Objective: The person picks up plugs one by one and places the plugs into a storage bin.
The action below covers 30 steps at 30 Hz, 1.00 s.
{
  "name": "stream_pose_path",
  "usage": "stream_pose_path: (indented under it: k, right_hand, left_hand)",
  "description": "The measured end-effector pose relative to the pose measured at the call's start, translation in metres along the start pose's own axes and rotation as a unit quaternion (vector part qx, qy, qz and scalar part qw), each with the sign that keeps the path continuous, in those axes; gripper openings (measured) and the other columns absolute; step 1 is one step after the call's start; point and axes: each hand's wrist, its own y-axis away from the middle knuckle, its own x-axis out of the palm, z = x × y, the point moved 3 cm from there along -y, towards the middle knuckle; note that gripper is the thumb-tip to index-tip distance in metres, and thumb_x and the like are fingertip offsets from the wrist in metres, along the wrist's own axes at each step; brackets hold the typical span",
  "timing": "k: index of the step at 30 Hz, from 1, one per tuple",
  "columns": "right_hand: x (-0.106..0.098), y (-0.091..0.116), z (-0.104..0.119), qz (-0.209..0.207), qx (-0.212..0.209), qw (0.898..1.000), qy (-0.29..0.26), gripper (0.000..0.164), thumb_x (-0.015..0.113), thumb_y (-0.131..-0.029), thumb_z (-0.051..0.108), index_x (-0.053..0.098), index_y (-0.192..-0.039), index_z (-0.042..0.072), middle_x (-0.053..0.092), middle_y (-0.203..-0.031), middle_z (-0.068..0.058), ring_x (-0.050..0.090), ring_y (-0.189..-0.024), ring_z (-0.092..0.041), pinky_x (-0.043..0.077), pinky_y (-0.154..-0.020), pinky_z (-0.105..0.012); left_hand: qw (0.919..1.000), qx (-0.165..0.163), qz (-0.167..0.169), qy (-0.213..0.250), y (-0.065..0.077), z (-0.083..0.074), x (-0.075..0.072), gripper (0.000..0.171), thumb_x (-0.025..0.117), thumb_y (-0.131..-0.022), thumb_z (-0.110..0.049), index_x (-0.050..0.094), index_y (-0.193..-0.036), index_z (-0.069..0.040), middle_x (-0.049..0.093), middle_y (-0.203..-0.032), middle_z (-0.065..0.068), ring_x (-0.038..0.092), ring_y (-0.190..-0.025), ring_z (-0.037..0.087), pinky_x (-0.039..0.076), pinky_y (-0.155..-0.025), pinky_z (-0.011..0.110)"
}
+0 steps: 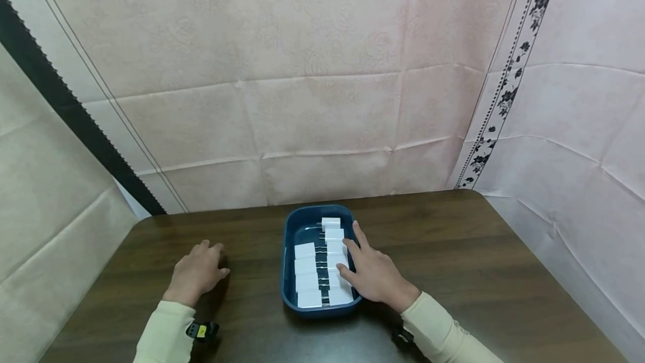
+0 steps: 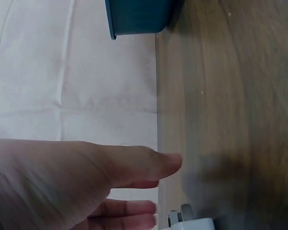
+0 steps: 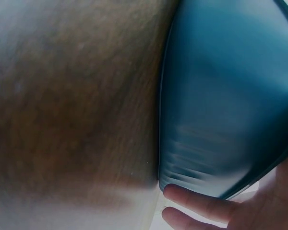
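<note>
My left hand (image 1: 197,273) is over the table left of the blue tray, its thumb apart from its fingers. A white plug adapter (image 2: 194,224) with metal prongs sits close by the left fingertips in the left wrist view; in the head view the hand hides it. My right hand (image 1: 378,273) lies across the right rim of the blue tray (image 1: 288,273), with fingers spread. Its thumb and one finger reach over the white adapters (image 1: 335,262), while other fingers (image 3: 199,200) extend along the tray's outer wall. Several adapters stand there in two columns, prongs facing the middle.
Bare tray floor (image 1: 304,233) shows at the far left of the tray. The brown wooden table (image 1: 242,228) ends at pale cloth hangings (image 1: 322,128) behind and on both sides. A black band with a yellow label (image 1: 201,330) is on the left wrist.
</note>
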Motion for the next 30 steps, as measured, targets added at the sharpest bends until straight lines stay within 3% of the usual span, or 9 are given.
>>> stream_pose_path:
  k: [5, 17, 25, 30]
  right_hand:
    - [0.001, -0.001, 0.0, -0.002, -0.002, 1.0, 0.001, 0.065, 0.061, -0.098, 0.045, 0.045, -0.152, 0.011, 0.01, -0.172, -0.013, 0.066, -0.118, -0.035, 0.056, -0.092, -0.053]
    - [0.0, -0.001, -0.001, 0.0, -0.002, 1.0, 0.003, 0.065, 0.06, -0.099, 0.046, 0.046, -0.152, 0.011, 0.009, -0.172, -0.012, 0.067, -0.114, -0.033, 0.058, -0.09, -0.051]
    - [-0.001, 0.001, 0.0, 0.002, -0.002, 1.0, -0.003, 0.065, 0.061, -0.098, 0.045, 0.045, -0.152, 0.012, 0.009, -0.172, -0.011, 0.066, -0.117, -0.034, 0.057, -0.091, -0.052]
    - [0.0, 0.0, -0.001, 0.001, -0.003, 1.0, 0.001, 0.065, 0.06, -0.099, 0.045, 0.045, -0.152, 0.011, 0.009, -0.172, -0.012, 0.066, -0.116, -0.034, 0.058, -0.091, -0.051]
  left_hand:
    - [0.9997, -0.014, -0.02, 0.0, 0.0, 0.006, 0.0, 0.057, 0.077, -0.088, -0.023, 0.058, -0.132, 0.008, 0.054, -0.129, 0.037, 0.053, -0.117, 0.054, 0.044, -0.094, 0.068]
    - [0.9993, -0.034, -0.008, 0.015, -0.003, 0.015, 0.005, 0.055, 0.074, -0.091, -0.018, 0.055, -0.134, 0.01, 0.054, -0.129, 0.039, 0.056, -0.115, 0.055, 0.051, -0.084, 0.064]
    - [0.9969, -0.065, 0.0, 0.044, -0.005, 0.021, 0.006, 0.054, 0.074, -0.091, -0.021, 0.056, -0.131, 0.011, 0.058, -0.12, 0.038, 0.061, -0.102, 0.051, 0.054, -0.075, 0.063]
    - [0.9953, -0.079, 0.004, 0.055, -0.006, 0.023, 0.006, 0.055, 0.074, -0.091, -0.024, 0.056, -0.129, 0.012, 0.058, -0.119, 0.038, 0.061, -0.101, 0.051, 0.053, -0.079, 0.063]
